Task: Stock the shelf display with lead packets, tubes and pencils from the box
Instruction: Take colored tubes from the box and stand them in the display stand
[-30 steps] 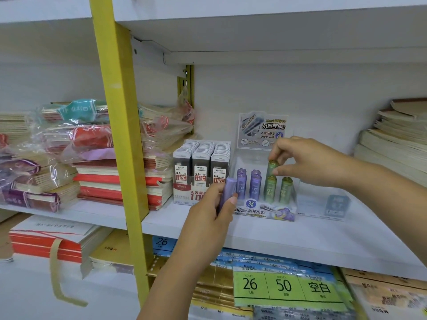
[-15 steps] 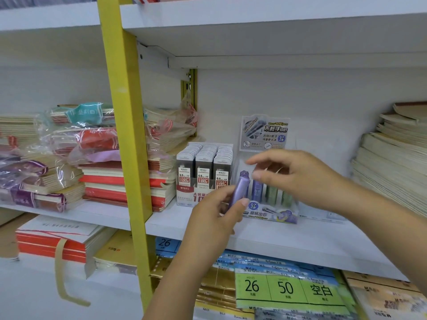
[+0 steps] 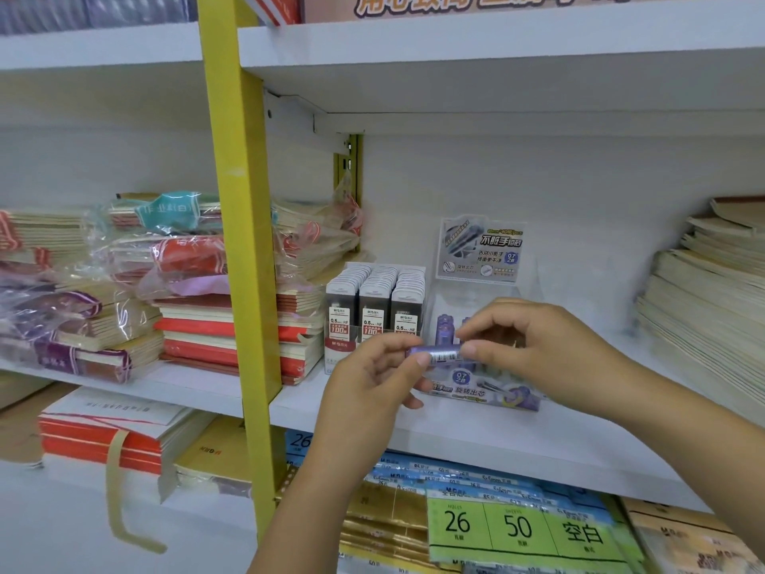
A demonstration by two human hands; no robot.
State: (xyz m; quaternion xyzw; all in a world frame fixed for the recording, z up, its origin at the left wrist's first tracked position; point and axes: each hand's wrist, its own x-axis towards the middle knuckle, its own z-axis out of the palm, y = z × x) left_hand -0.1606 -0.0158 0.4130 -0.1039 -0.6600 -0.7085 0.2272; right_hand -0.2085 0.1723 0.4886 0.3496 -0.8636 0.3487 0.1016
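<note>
A purple lead tube (image 3: 439,353) lies level between both hands, in front of the clear display stand (image 3: 484,393). My left hand (image 3: 372,385) grips the tube's left end with thumb and fingers. My right hand (image 3: 534,350) pinches its right end. Behind them, purple tubes (image 3: 443,329) stand upright in the stand; the green ones are hidden by my right hand. The stand's printed header card (image 3: 480,248) rises at its back. Left of it sits a tray of grey 0.5 lead packets (image 3: 374,304).
A yellow upright post (image 3: 244,258) divides the white shelf (image 3: 476,439). Stacked notebooks (image 3: 232,329) and wrapped bundles (image 3: 82,283) fill the left. Paper stacks (image 3: 703,316) sit on the right. Loose-leaf packs with green labels (image 3: 517,528) lie on the shelf below.
My right hand left the green tubes in the stand and came to the purple tube. The tube turned from upright to level, now held by both hands.
</note>
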